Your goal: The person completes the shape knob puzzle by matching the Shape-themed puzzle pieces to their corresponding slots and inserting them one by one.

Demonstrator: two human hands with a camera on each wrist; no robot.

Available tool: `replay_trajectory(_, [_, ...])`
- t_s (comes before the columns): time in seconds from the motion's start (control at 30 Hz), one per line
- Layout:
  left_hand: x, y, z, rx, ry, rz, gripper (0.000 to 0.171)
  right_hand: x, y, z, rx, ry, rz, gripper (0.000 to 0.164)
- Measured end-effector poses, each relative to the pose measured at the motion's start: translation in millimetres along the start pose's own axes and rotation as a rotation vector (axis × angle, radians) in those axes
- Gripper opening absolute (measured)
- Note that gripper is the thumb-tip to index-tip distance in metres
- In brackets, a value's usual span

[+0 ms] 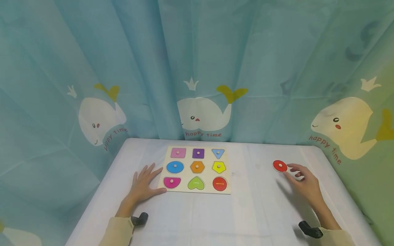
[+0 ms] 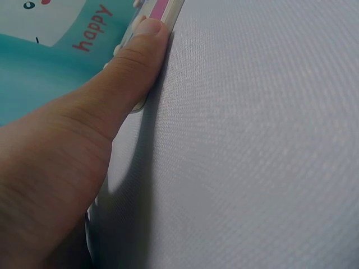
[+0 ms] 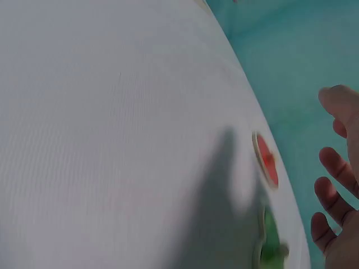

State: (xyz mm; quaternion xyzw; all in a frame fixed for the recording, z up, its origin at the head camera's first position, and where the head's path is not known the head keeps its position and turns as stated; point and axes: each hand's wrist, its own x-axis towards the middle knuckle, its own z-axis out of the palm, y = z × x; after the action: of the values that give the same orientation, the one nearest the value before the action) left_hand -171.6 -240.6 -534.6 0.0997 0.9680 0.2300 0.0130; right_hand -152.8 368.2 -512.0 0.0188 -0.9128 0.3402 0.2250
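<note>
A cream shape-puzzle board (image 1: 191, 193) lies on the table, bearing several coloured knobbed pieces. Its heart recess (image 1: 196, 183) and its circle recess (image 1: 220, 184) show printed words and no knob. With fingers spread, my left hand (image 1: 142, 184) rests at the board's left edge; its thumb (image 2: 132, 64) touches the near corner. On the right lies a red circle piece (image 1: 280, 166) with a small knob. My right hand (image 1: 304, 181) hovers beside it, fingers loosely bent and apart from it in the right wrist view. A green knobbed piece (image 3: 271, 241) lies close by, hidden in the head view.
White cloth covers the table (image 1: 252, 212). A blue-green curtain (image 1: 209, 61) with printed whales hangs right behind its far edge and along the sides. Dark wrist cameras sit at both cuffs.
</note>
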Motion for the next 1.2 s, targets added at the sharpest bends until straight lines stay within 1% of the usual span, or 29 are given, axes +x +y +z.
replay_trajectory(0.13, [-0.5,1.4,0.2,-0.012,-0.001,-0.007,0.098,-11,14,-12,-0.034,-0.005,0.095,0.036])
replay_trajectory(0.23, [-0.2,1.8,-1.1,-0.013,-0.008,-0.017,0.098,-18,23,-17,-0.051,-0.022,0.168,0.038])
replay_trajectory(0.4, [-0.5,0.9,-2.0,-0.008,-0.015,-0.02,0.098,-27,36,-22,-0.098,-0.052,0.234,0.042])
replay_trajectory(0.57, [-0.2,-0.2,0.7,-0.005,-0.01,-0.014,0.099,-33,43,-26,-0.125,-0.08,0.257,0.041])
replay_trajectory(0.83, [-0.9,-0.4,0.4,-0.008,-0.002,-0.017,0.098,-36,48,-26,-0.187,-0.142,0.288,0.035])
replay_trajectory(1.03, [-2.0,1.6,-0.6,-0.013,0.003,-0.011,0.097,-37,49,-28,-0.195,-0.142,0.268,0.033])
replay_trajectory(1.2, [-1.9,1.4,-1.4,-0.006,-0.001,-0.009,0.098,-39,50,-27,-0.19,-0.111,0.266,0.031])
